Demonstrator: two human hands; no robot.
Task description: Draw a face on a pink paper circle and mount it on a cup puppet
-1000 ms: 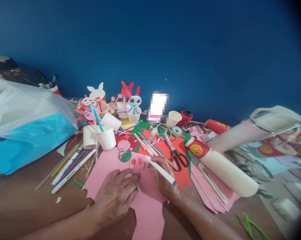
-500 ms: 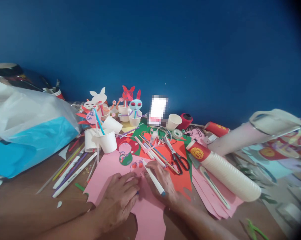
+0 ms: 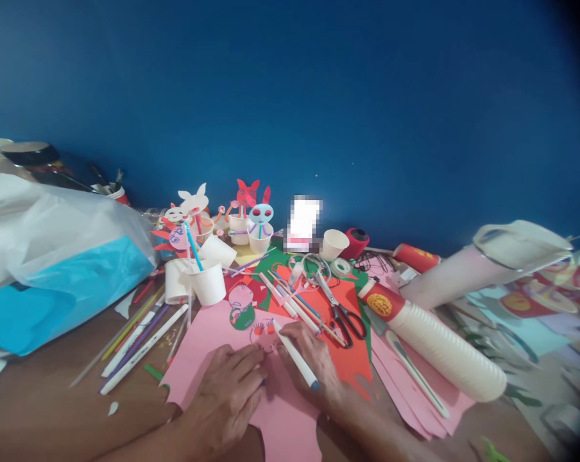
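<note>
In my right hand [image 3: 309, 356] is a white marker pen [image 3: 296, 354] with a blue end, its tip resting near a face drawn on pink paper [image 3: 290, 420]. The face [image 3: 264, 333] has round red eyes with lashes and lies partly behind my fingers. Across the same paper rests my left hand [image 3: 232, 385], fingers bent and close together beside the drawing. A small dark blue bit shows at its fingers; I cannot make out what it is. A pink cut-out head [image 3: 240, 296] and a green cut-out [image 3: 242, 316] lie just beyond the drawing.
Black-handled scissors [image 3: 341, 311] lie on orange paper at the right, near a stack of paper cups [image 3: 434, 340]. Several pens [image 3: 143, 350] lie at the left beside a plastic bag [image 3: 78, 237]. Paper-cup figures [image 3: 261, 224] and a bright screen [image 3: 304, 221] stand at the back.
The view has tilted up slightly, so the things at the back sit lower. Both hands and the marker pen keep nearly the same place on the pink paper.
</note>
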